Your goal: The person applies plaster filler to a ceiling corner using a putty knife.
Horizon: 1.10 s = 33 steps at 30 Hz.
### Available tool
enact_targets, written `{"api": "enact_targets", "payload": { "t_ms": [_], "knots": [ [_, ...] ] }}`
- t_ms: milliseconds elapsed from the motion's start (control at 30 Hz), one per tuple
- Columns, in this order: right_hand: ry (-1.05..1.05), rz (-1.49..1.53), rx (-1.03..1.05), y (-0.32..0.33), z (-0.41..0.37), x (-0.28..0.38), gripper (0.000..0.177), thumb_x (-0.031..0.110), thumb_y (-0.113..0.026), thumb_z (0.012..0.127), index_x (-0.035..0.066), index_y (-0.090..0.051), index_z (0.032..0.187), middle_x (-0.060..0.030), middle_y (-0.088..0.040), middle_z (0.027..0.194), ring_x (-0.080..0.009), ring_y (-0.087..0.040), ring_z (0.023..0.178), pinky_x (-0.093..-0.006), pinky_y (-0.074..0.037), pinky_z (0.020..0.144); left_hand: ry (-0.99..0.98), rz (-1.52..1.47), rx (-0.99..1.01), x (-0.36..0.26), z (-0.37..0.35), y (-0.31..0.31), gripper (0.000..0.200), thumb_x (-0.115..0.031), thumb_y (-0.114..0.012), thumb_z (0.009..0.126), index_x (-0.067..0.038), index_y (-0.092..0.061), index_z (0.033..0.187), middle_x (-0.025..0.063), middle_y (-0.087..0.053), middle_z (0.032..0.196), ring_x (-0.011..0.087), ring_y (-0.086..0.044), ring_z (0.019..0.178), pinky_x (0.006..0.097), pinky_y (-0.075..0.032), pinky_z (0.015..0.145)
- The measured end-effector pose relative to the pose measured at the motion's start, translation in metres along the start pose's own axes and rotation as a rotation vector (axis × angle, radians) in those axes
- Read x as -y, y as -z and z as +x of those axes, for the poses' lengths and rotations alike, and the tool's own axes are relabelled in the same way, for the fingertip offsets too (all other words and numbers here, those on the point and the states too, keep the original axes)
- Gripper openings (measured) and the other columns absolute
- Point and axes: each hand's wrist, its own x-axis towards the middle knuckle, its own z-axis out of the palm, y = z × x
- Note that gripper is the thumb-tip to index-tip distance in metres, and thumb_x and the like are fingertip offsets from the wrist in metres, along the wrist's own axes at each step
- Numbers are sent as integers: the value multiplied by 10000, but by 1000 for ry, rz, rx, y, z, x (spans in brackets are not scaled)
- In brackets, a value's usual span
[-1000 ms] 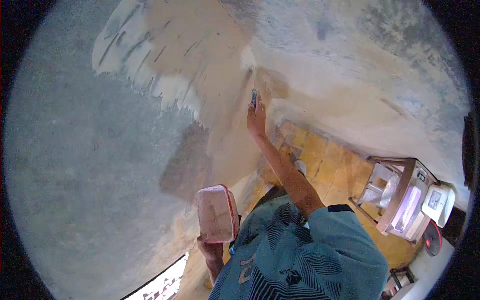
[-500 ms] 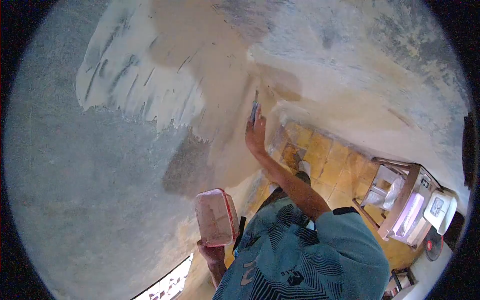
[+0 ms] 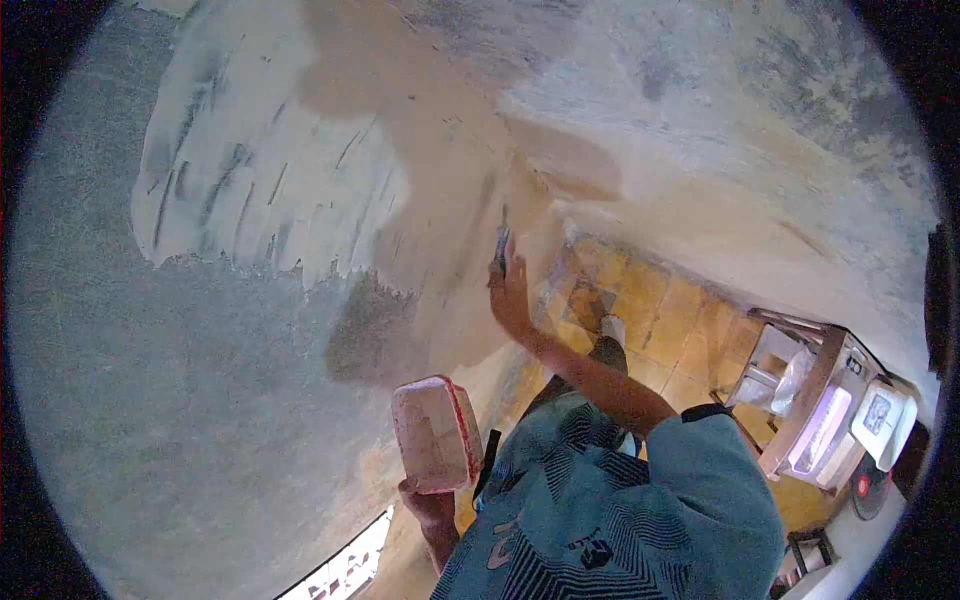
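My right hand (image 3: pixel 510 290) is closed on the handle of a narrow tool (image 3: pixel 502 245), whose thin blade points up along the wall near the corner. Brownish damp patches and a pale smeared coat (image 3: pixel 270 150) cover parts of the grey wall (image 3: pixel 200 360) there. Lower down, my left hand (image 3: pixel 430 505) grips the bottom end of a rectangular tub (image 3: pixel 432 435). The tub has a red-stained rim and pinkish smears inside.
Yellow floor tiles (image 3: pixel 640 300) show below the corner, with a foot (image 3: pixel 613 328) on them. At the right stands a wooden table (image 3: pixel 800 410) bearing bags and boxes, beside a white container (image 3: pixel 882 425). A bright opening (image 3: pixel 345 565) lies at the bottom left.
My right hand and the tool have moved down the wall, away from the corner's upper part. The tub in my left hand has shifted very slightly right.
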Motion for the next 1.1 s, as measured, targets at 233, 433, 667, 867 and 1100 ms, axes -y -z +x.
{"api": "enact_targets", "payload": {
  "t_ms": [233,433,667,867,1100],
  "knots": [
    [174,-49,-93,-18,48,-18,644,127,-461,923,75,-115,1464,-180,-416,995,-253,-486,829,-365,-473,734,-23,-40,12,3,-4,-19,517,-339,-401,797,-37,-451,1213,147,-497,1205,312,-514,1087,483,-441,906],
    [71,-45,149,-9,-45,12,708,95,-520,865,45,-131,1455,-211,-446,1044,-316,-494,935,-419,-430,808,-16,-71,-41,7,0,-19,503,-349,-395,808,-35,-459,1196,130,-506,1195,300,-520,1077,482,-431,918],
    [53,-1,63,8,-1,8,650,117,-538,876,12,-204,1424,-181,-467,967,-263,-524,815,-364,-460,718,56,41,-61,5,-5,-9,768,-406,-557,707,-9,-369,1337,142,-491,1267,301,-506,1129,437,-430,923],
    [177,-116,63,-8,-11,-2,676,136,-574,867,20,-208,1425,-203,-484,974,-290,-546,812,-370,-477,746,23,44,-53,7,-1,0,770,-406,-570,700,0,-379,1326,146,-491,1268,308,-500,1135,445,-424,932],
    [-13,9,339,22,-84,16,765,165,-659,813,36,-222,1428,-224,-505,1099,-334,-560,955,-377,-507,783,42,33,-3,0,-2,-5,792,-405,-603,686,-6,-370,1329,152,-475,1285,323,-472,1167,463,-395,972]
  ]
}}
